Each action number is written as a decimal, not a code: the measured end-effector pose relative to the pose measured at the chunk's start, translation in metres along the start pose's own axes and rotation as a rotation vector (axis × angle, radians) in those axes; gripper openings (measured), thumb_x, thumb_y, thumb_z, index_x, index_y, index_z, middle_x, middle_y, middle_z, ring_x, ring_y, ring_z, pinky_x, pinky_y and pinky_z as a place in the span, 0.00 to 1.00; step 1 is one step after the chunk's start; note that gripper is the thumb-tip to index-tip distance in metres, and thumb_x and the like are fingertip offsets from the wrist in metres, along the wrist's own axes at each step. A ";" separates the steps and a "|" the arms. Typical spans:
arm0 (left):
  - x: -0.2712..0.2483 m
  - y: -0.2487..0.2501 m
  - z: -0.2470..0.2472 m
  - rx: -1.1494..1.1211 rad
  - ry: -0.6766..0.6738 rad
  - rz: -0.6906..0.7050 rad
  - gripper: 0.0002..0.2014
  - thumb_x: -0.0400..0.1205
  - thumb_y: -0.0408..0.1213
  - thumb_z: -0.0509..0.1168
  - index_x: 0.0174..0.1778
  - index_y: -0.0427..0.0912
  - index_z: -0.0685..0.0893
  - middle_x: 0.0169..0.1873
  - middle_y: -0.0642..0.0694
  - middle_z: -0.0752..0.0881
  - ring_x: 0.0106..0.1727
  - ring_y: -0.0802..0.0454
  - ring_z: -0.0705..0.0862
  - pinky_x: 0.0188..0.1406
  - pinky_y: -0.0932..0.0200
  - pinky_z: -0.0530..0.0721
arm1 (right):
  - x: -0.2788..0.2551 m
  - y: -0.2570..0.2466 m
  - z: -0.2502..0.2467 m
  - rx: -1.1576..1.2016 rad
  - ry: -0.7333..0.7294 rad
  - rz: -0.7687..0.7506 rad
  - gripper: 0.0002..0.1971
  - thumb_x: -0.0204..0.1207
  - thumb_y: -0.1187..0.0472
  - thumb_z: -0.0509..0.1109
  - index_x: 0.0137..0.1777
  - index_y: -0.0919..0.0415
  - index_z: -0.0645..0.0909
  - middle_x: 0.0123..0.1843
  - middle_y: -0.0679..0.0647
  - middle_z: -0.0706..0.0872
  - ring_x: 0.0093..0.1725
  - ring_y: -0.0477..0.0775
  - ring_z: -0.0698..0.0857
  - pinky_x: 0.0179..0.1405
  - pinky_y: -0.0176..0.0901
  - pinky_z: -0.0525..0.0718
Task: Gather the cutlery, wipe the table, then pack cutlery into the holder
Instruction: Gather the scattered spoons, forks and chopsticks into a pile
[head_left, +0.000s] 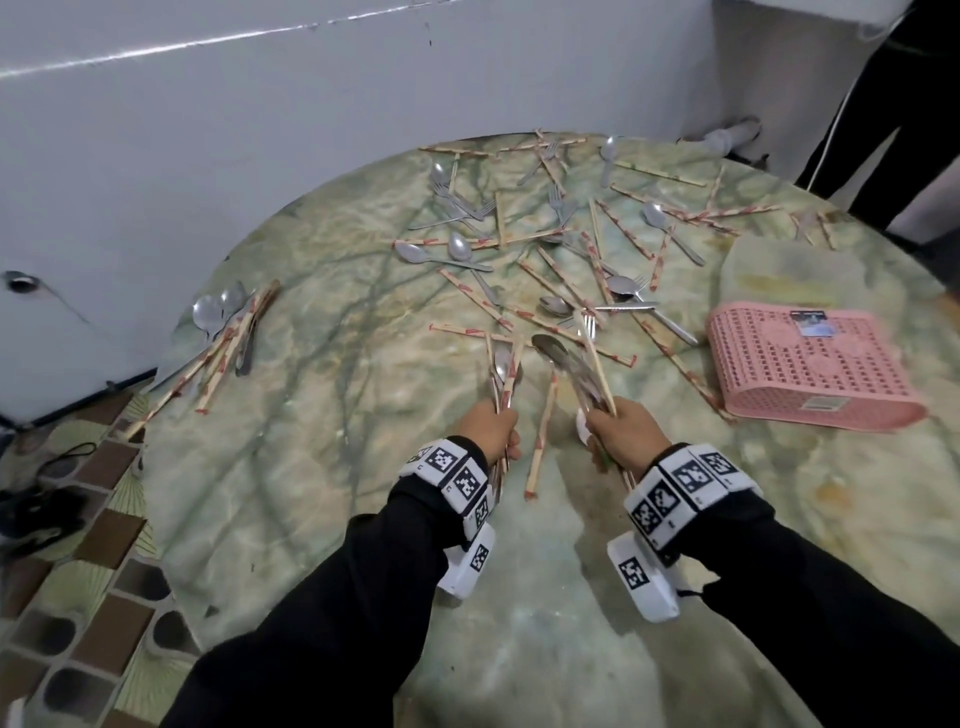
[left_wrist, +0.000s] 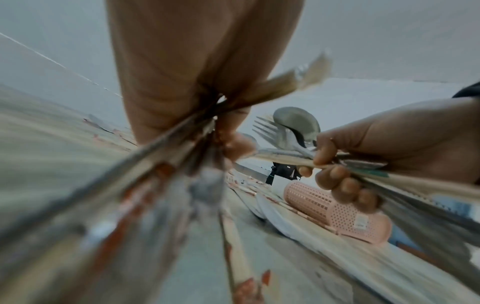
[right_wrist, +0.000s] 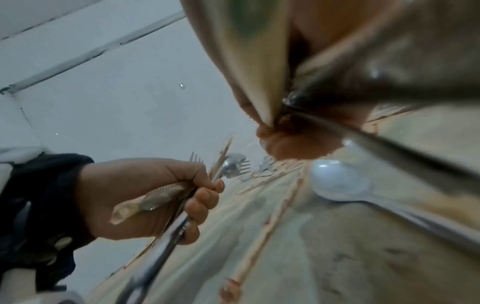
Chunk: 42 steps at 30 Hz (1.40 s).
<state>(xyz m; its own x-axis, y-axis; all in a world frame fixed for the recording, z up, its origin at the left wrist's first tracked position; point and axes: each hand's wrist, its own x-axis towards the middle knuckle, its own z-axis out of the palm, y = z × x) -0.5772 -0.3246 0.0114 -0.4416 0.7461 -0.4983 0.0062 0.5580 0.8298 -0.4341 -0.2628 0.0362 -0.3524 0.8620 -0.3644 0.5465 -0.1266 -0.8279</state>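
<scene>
Head view: both fists full, more cutlery ahead.
Left hand (head_left: 488, 423) grips a chopstick-and-spoon bundle (head_left: 503, 371); right hand (head_left: 621, 428) grips another; one chopstick (head_left: 541, 441) lies lengthwise between them; pink holder (head_left: 802, 364) by the table's (head_left: 311, 493) right edge, nearer the right hand.

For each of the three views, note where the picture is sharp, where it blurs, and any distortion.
Head view: mostly sharp, but the wide lens bends the table rim. Left wrist view: the bundle of cutlery beside the lens smears; the pink holder and right hand are clearer. Right wrist view: the near utensils blur heavily, the left hand is clearer.
</scene>
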 end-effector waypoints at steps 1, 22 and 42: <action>0.002 0.002 0.007 0.035 0.024 0.023 0.05 0.84 0.32 0.54 0.45 0.38 0.73 0.27 0.43 0.75 0.24 0.47 0.74 0.30 0.57 0.76 | 0.000 0.006 -0.007 -0.005 0.006 0.000 0.09 0.78 0.66 0.61 0.36 0.66 0.75 0.28 0.61 0.76 0.24 0.56 0.73 0.26 0.41 0.73; -0.009 -0.004 0.064 0.573 0.303 -0.109 0.15 0.76 0.33 0.69 0.56 0.30 0.80 0.55 0.33 0.85 0.56 0.37 0.84 0.50 0.54 0.82 | 0.001 0.059 -0.027 -0.595 -0.176 0.094 0.17 0.76 0.55 0.68 0.57 0.68 0.77 0.58 0.65 0.84 0.56 0.65 0.84 0.46 0.44 0.78; -0.032 -0.003 0.064 0.453 0.324 -0.140 0.11 0.77 0.37 0.67 0.50 0.33 0.83 0.42 0.39 0.83 0.42 0.42 0.83 0.38 0.59 0.79 | 0.004 0.057 -0.035 -0.601 -0.231 0.061 0.15 0.71 0.53 0.72 0.41 0.65 0.74 0.40 0.58 0.78 0.39 0.59 0.77 0.27 0.41 0.69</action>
<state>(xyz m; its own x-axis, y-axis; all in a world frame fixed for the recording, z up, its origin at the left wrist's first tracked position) -0.5059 -0.3272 0.0089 -0.7176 0.5446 -0.4341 0.2804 0.7965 0.5357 -0.3781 -0.2498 0.0027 -0.4250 0.7256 -0.5412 0.8771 0.1823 -0.4443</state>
